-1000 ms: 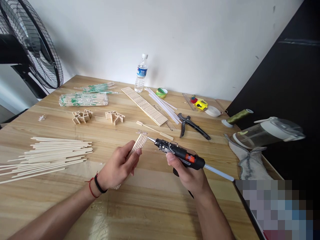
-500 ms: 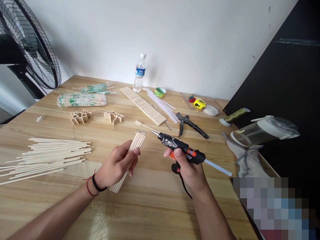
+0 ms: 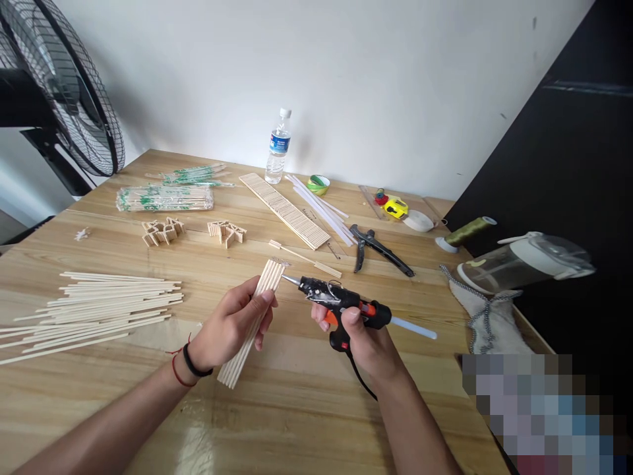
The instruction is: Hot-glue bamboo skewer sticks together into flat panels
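Note:
My left hand (image 3: 241,321) is closed around a flat row of wooden sticks (image 3: 268,278), tilted with its upper end away from me. In my right hand (image 3: 364,343) is a black and orange glue gun (image 3: 341,297), its fingers wrapped round the handle. A translucent glue stick (image 3: 414,328) juts from the back of the gun. The metal nozzle points left, at the upper right edge of the stick row; whether it touches cannot be made out. Beyond the gun lies a thin stick piece with wider ends (image 3: 301,257).
Loose sticks (image 3: 113,307) lie at left, wrapped stick bundles (image 3: 165,198) behind. Small stick shapes (image 3: 226,231), a slatted panel (image 3: 284,210), spare glue sticks (image 3: 324,208) and a water bottle (image 3: 278,148) stand further back. At right are a black tool (image 3: 380,251) and a clear jug (image 3: 519,264).
My right hand has brought the glue gun left, so its nozzle is now beside the top of the held sticks. My left hand has hardly moved.

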`<state>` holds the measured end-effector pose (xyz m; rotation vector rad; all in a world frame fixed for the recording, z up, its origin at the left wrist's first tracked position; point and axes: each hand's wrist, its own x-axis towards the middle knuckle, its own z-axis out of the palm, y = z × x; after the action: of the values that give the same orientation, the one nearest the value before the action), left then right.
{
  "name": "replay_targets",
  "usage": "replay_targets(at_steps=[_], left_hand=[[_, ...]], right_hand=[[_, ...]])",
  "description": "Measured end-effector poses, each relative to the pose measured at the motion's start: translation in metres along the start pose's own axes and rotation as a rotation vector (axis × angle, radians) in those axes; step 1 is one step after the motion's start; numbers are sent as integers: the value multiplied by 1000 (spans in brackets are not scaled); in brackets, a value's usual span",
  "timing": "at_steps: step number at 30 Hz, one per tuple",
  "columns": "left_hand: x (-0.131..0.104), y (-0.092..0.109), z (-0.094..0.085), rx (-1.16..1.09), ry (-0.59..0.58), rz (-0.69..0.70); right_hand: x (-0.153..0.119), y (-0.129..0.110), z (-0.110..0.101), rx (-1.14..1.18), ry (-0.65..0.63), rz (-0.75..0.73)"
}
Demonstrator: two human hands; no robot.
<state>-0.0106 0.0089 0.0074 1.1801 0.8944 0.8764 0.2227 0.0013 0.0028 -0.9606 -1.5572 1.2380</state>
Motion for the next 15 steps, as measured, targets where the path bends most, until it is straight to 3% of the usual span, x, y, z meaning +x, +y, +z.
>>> replay_targets(at_steps=[4, 15], left_hand=[[0, -1, -1, -6, 3, -3], [0, 0, -1, 13, -9, 11]], right_hand=[[2, -3, 3, -16, -47, 31], [1, 3, 1, -13, -4, 20]])
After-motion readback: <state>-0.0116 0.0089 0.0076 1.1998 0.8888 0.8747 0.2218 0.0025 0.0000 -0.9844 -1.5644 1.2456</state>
